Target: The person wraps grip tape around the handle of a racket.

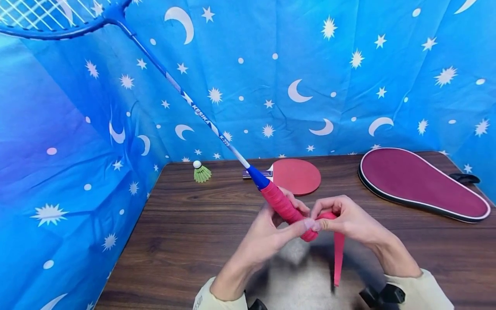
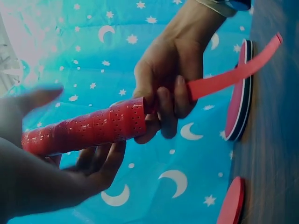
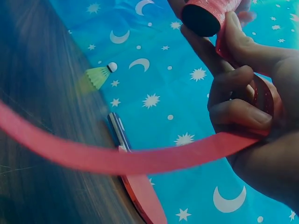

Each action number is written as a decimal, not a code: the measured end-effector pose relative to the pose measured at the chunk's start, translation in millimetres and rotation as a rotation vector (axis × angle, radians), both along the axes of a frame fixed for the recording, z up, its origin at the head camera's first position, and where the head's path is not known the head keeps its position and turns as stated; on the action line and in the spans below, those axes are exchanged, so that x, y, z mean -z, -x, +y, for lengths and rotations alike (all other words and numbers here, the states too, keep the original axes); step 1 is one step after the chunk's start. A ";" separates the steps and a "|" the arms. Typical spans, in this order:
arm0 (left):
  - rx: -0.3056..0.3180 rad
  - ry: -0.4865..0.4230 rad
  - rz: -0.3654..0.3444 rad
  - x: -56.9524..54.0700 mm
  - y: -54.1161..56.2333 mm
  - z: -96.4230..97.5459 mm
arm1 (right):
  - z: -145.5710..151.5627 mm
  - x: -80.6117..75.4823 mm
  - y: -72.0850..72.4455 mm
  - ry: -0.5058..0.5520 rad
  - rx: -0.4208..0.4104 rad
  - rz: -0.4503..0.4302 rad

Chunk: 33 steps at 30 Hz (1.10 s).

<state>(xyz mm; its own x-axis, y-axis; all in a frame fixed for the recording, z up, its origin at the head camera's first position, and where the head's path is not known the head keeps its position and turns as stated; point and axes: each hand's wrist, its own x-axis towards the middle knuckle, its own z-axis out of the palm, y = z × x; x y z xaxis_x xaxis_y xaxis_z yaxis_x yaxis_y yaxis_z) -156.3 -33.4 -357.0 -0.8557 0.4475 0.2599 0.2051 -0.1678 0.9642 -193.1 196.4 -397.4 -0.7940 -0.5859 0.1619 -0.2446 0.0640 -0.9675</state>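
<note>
A blue and white badminton racket [image 1: 201, 114] slants up to the left, its head partly outside the head view. Red perforated grip tape wraps its handle [image 2: 93, 126]. My left hand [image 1: 267, 234] holds this handle from below, its thumb near the butt end in the head view. Close beside the butt, my right hand [image 1: 354, 219] pinches the loose part of the grip tape [image 1: 339, 258]. In the right wrist view, the tape runs through the curled fingers and a long end of it trails free. The dark round butt [image 3: 202, 19] shows there uncovered.
On the brown wooden table [image 1: 178, 232] lie a green shuttlecock [image 1: 202, 173] and a red table tennis bat [image 1: 297, 176], both toward the back. A maroon bat case [image 1: 418, 183] lies at the right. Blue star-patterned cloth [image 1: 248, 77] hangs behind and at the sides.
</note>
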 end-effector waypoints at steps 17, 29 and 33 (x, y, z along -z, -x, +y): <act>-0.045 0.030 -0.020 4.1 3.4 -0.4 | 8.7 2.0 3.8 0.052 -0.084 -0.075; -0.105 0.026 -0.096 5.5 1.0 3.3 | 10.9 2.0 3.1 0.078 -0.291 -0.144; -0.214 -0.008 -0.103 5.3 -0.2 6.8 | 9.6 -1.8 1.3 0.080 -0.258 -0.106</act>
<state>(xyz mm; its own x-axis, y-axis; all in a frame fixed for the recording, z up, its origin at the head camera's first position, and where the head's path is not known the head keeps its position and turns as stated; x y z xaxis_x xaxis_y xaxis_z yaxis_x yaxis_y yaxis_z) -156.1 -26.6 -362.3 -0.9531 0.2512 0.1689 0.1373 -0.1387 0.9808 -194.4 206.0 -395.6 -0.6354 -0.7594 0.1402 -0.1403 -0.0650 -0.9880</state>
